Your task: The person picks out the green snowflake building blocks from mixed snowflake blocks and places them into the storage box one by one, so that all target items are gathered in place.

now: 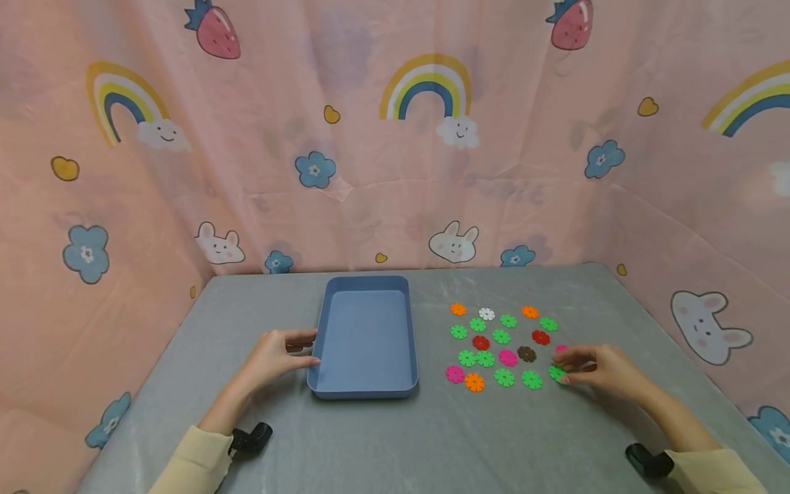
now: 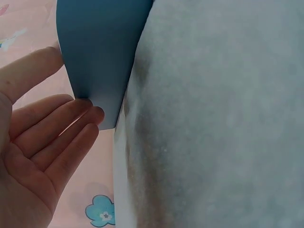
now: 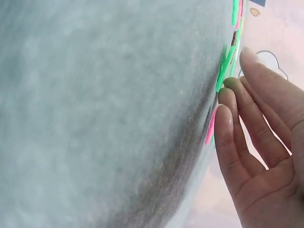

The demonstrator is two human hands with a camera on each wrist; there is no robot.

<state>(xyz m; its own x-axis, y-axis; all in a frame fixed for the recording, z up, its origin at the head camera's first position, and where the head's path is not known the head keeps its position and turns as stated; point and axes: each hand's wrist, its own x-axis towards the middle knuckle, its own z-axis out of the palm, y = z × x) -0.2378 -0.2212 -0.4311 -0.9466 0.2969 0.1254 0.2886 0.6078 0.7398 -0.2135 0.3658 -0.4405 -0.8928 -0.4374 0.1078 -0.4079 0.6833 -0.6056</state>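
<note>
A blue tray (image 1: pixel 365 336) sits on the grey counter (image 1: pixel 395 439), near its middle. The left hand (image 1: pixel 276 355) rests against the tray's left wall, fingers straight and relaxed, gripping nothing. To the tray's right lies a loose cluster of small flower-shaped discs (image 1: pixel 500 343) in green, orange, red, pink, white and brown, lying flat. The right hand (image 1: pixel 597 369) reaches the cluster's right edge, its extended fingertips touching a green disc (image 1: pixel 557 372), with a pink disc (image 1: pixel 560 349) just beside. A pink curtain (image 1: pixel 395 137) printed with rainbows and rabbits walls the counter in on three sides.
</note>
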